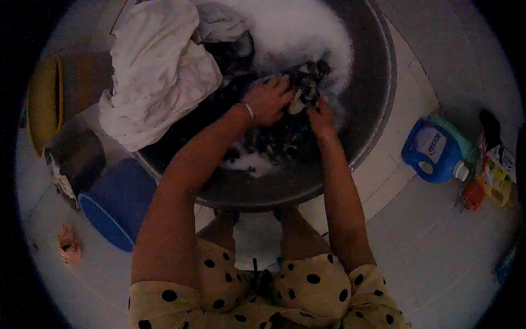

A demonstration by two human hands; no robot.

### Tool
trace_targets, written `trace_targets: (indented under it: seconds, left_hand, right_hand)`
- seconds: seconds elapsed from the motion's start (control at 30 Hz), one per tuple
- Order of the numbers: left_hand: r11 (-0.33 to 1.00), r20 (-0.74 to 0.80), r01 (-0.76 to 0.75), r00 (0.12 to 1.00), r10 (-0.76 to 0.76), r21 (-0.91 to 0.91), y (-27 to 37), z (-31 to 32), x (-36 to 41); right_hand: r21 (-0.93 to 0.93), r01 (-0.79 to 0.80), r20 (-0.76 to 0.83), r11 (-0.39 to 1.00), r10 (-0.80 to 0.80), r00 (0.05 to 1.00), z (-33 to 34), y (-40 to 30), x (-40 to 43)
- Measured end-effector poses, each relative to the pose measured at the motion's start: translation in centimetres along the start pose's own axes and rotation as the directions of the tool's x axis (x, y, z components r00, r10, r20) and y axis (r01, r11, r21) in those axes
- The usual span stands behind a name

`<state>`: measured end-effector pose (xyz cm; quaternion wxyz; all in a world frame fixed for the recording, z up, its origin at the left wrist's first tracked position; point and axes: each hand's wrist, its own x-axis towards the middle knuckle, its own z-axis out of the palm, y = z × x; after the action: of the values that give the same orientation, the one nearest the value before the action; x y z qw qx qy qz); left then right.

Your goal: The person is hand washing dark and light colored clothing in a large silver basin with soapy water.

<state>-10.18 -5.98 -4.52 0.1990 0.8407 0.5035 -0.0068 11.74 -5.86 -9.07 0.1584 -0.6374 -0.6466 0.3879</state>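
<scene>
My left hand point(268, 100), with a pale band at its wrist, has its fingers curled over a wet, dark patterned cloth point(307, 91). The right edge of that cloth is gripped in my right hand point(322, 117). Both hands are low inside a large dark round basin point(372, 123). White suds point(300, 28) cover its far side, and a smaller foam patch floats nearer to me. Below my hands lies more dark wet fabric, too dim to make out well. A bulky white cloth point(160, 74) hangs over the basin's left side, beside a greyish cloth point(222, 22).
At left, a blue bucket point(119, 201) lies on its side near a dark container point(76, 158) and a yellow-brown vessel point(45, 107). A blue detergent jug point(431, 150) stands or lies at right, beside other bottles and a red item point(472, 193). The floor point(411, 255) is tiled.
</scene>
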Motion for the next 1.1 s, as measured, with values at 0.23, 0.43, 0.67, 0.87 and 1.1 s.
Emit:
trace_targets:
  seconds: [0.23,0.43,0.67,0.87,1.1]
  left_hand:
    - [0.979,-0.173,0.135,0.972,-0.161,-0.151,2.0,-2.2,1.3]
    - [0.861,-0.265,-0.300,0.943,0.202,-0.411,12.5,-4.4,0.7]
    - [0.975,-0.189,0.146,0.966,-0.177,-0.169,0.7,-0.8,4.2]
    - [0.967,-0.306,0.254,0.922,-0.238,0.012,2.2,1.5,4.6]
    - [0.988,-0.143,0.118,0.981,-0.132,-0.100,-2.4,-0.6,1.7]
  right_hand:
    - [0.841,-0.502,0.539,-0.201,0.391,0.746,-1.0,-6.6,1.2]
    - [0.894,-0.428,0.407,0.134,0.158,0.900,0.7,-5.3,-0.4]
    - [0.909,-0.416,0.385,0.036,0.317,0.867,-1.1,-8.1,-1.7]
    - [-0.038,-0.164,-0.420,0.986,0.133,0.898,-1.6,1.0,0.9]
    - [0.698,-0.675,0.491,0.237,0.527,0.693,-0.8,0.5,0.7]
